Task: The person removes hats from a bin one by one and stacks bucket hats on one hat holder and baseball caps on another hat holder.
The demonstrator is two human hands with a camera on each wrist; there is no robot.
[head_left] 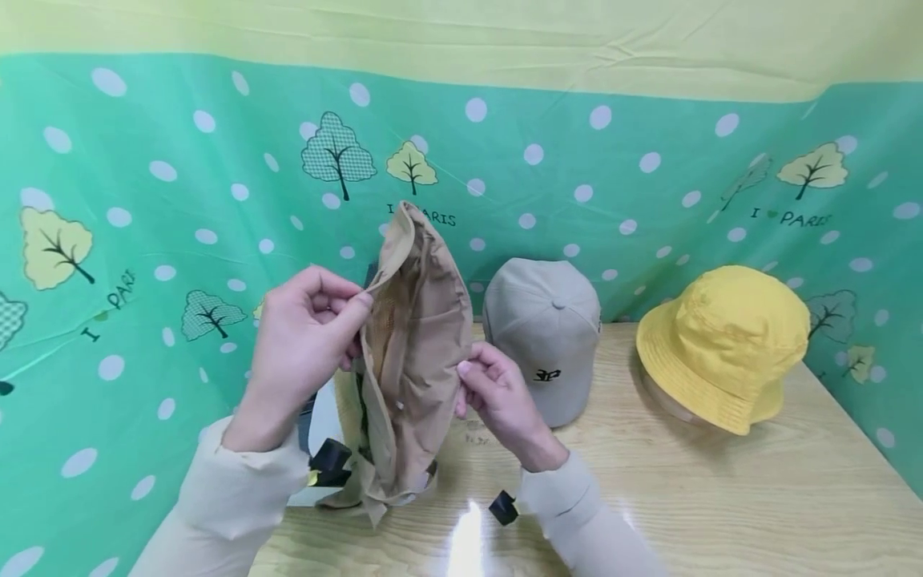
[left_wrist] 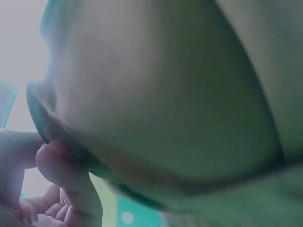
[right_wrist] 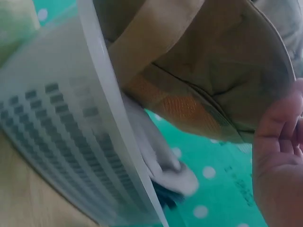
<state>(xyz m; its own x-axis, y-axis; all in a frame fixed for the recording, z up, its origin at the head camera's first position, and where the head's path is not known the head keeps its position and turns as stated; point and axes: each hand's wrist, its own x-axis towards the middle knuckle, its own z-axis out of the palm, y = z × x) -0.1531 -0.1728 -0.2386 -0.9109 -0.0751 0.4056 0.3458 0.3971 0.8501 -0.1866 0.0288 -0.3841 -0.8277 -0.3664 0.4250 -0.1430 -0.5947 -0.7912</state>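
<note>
A tan fabric hat [head_left: 425, 320] with a mesh panel hangs upright between my hands, its opening facing me. My left hand [head_left: 303, 344] pinches one edge of it between thumb and fingers. On the opposite edge, lower down, my right hand [head_left: 501, 397] pinches the cloth. A loose tan flap and strap trail at the bottom. In the right wrist view the hat's underside [right_wrist: 213, 66] and my right hand [right_wrist: 279, 161] appear. Blurred cloth [left_wrist: 156, 94] fills most of the left wrist view, with my left hand [left_wrist: 71, 184] gripping its edge.
A grey cap [head_left: 544, 336] with a small black emblem sits right of the hat on the wooden table [head_left: 786, 497]. Further right is a yellow bucket hat [head_left: 728, 336]. A white slotted basket [right_wrist: 71, 118] holding grey cloth [right_wrist: 161, 165] stands left, largely behind the tan hat.
</note>
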